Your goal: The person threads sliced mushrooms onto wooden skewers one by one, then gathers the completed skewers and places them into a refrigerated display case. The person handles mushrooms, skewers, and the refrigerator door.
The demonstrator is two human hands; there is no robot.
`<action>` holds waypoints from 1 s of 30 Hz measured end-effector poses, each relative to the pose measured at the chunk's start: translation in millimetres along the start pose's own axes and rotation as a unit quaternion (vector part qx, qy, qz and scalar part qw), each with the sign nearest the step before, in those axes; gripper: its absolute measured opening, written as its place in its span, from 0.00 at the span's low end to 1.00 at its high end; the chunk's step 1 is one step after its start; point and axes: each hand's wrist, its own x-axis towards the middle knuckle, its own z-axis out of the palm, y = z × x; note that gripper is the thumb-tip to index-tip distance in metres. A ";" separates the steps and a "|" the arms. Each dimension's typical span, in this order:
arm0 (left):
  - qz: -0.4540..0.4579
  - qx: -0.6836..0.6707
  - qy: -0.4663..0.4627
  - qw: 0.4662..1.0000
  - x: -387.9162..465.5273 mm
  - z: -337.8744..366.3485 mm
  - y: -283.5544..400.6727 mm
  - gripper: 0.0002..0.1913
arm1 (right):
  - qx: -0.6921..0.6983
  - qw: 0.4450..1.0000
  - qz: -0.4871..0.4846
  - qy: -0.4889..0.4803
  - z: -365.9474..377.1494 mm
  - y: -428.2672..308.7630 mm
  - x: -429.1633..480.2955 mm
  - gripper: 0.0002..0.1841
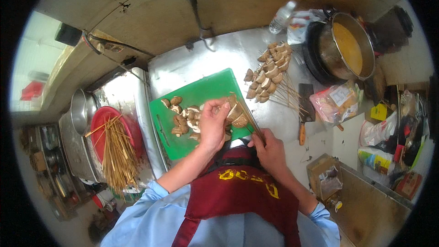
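My right hand (269, 149) grips a bundle of thin wooden skewers (253, 121) by their lower ends, over the right edge of a green cutting board (212, 84). Brown mushroom pieces (236, 115) are threaded at the upper part of the held skewers. My left hand (213, 121) is at these pieces, thumb and fingers pinched on one; its fingertips are partly hidden. Cut mushrooms (181, 123) with brown caps and white flesh lie loose on the board, left of my left hand. A pile of skewered mushrooms (269, 75) rests on the metal counter to the right.
A red plastic basin (103, 116) at left carries many bare skewers (118, 157). Near the right edge lie a cleaver (305, 109) and a plastic food bag (334, 104). Behind stand a pot of yellowish liquid (348, 48) and a clear bottle (282, 17). A plugged cable (195, 7) hangs down the wall.
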 end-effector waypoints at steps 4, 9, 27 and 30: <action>0.040 -0.003 0.000 0.999 -5.7 3.6 -8.3 0.08 | 0.022 1.000 -0.004 0.006 1.4 0.2 3.8 0.12; 0.017 0.016 0.019 1.000 -7.1 2.8 -13.6 0.08 | 0.010 1.000 0.017 -0.022 -1.6 6.0 9.0 0.14; 0.249 0.743 -0.309 0.540 46.9 -75.1 -75.4 0.18 | -0.024 0.996 0.002 0.086 -122.3 137.8 176.9 0.17; 0.210 0.770 -0.289 0.529 49.3 -89.4 -72.3 0.18 | -0.183 0.970 -0.072 0.142 -138.4 142.6 168.4 0.18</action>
